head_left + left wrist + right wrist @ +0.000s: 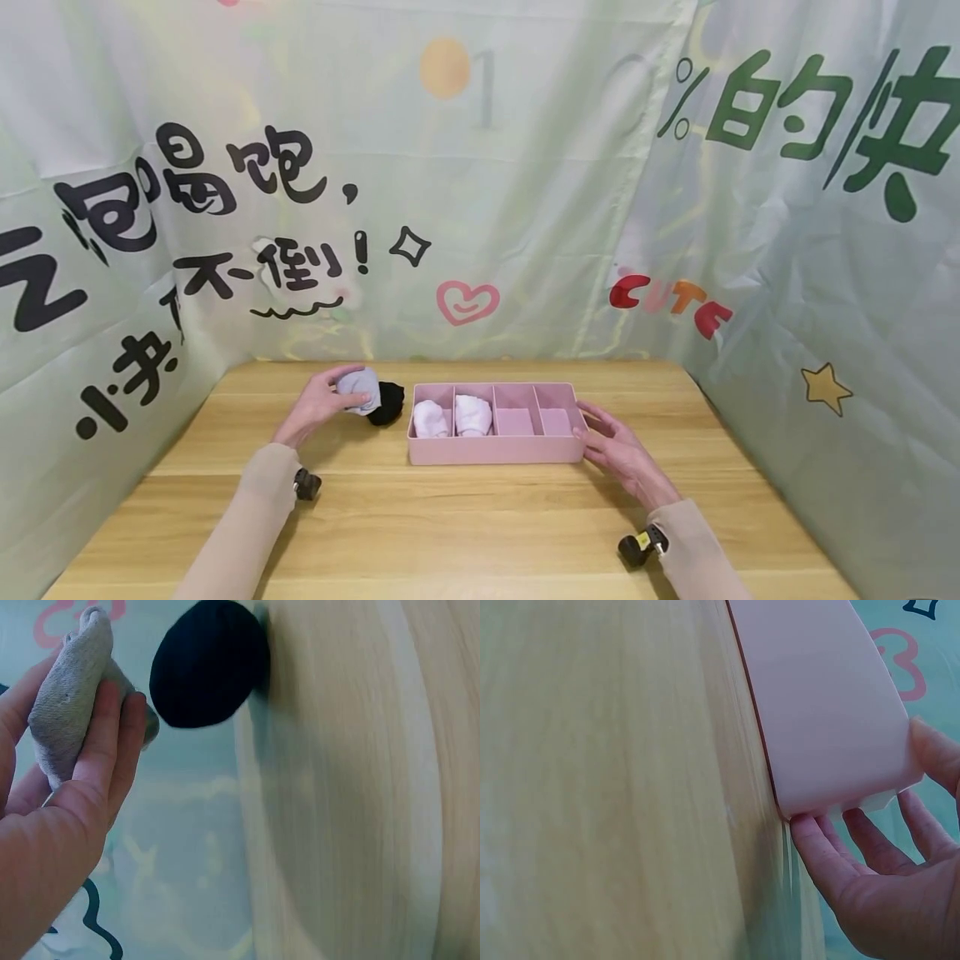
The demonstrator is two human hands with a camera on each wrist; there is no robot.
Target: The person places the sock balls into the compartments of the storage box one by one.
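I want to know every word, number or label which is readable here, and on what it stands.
All on the cloth:
"喝饱,"
"不倒!"
"小快"
"%的快", last character creased
"CUTE"
"1", faint
Other characters, far left: too creased to read surely.
The box shows no readable text.

Cloths [473,415] in box [495,451], box on table [480,533]
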